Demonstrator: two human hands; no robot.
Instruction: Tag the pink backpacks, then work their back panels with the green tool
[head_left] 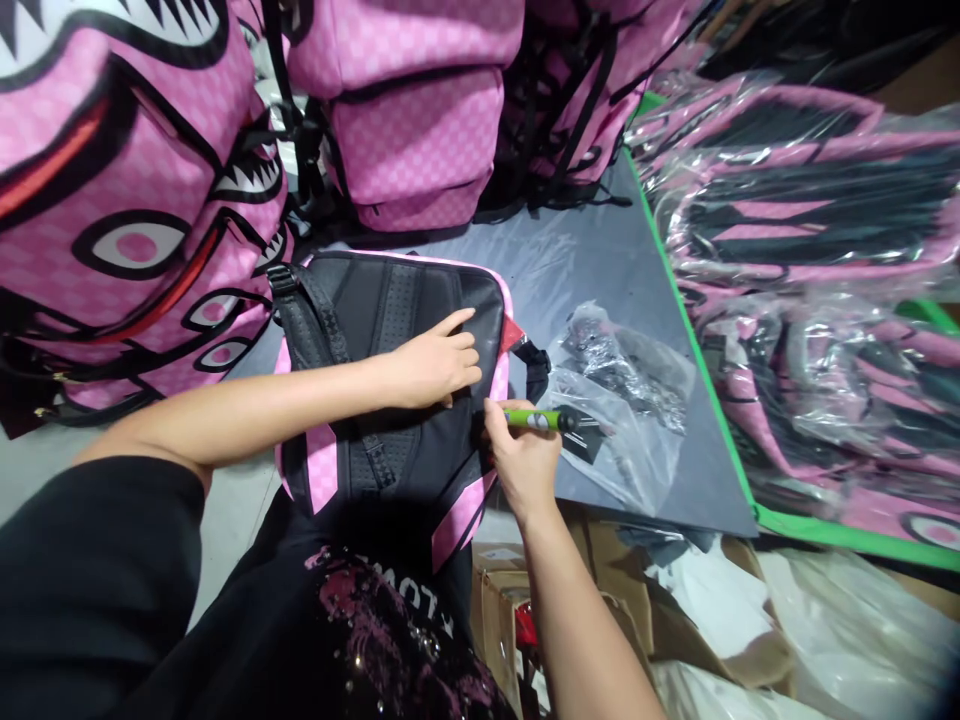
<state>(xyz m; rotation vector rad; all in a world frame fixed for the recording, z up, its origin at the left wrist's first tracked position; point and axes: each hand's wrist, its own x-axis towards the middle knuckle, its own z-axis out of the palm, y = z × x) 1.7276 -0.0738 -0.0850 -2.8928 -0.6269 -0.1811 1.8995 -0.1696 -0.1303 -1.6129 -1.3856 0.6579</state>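
Observation:
A pink and black backpack (397,300) lies on the table's near edge with its padded black back panel facing up. My left hand (441,362) rests flat on that panel, fingers spread. In my right hand (521,455) is a green marker pen (536,419), its one end pointing right and the other end against the backpack's right edge, where my fingers hide the tip. A small red triangular piece (511,333) shows at the backpack's upper right side. Beside it a black strap (534,368) sticks out over the table.
Pink backpacks with eye and teeth prints (135,245) are piled at left; others (420,130) stand behind. Crumpled clear plastic (637,370) lies on the grey table (720,490). Plastic-wrapped backpacks (810,210) fill a green-edged surface at right. Cardboard boxes (600,560) stand below.

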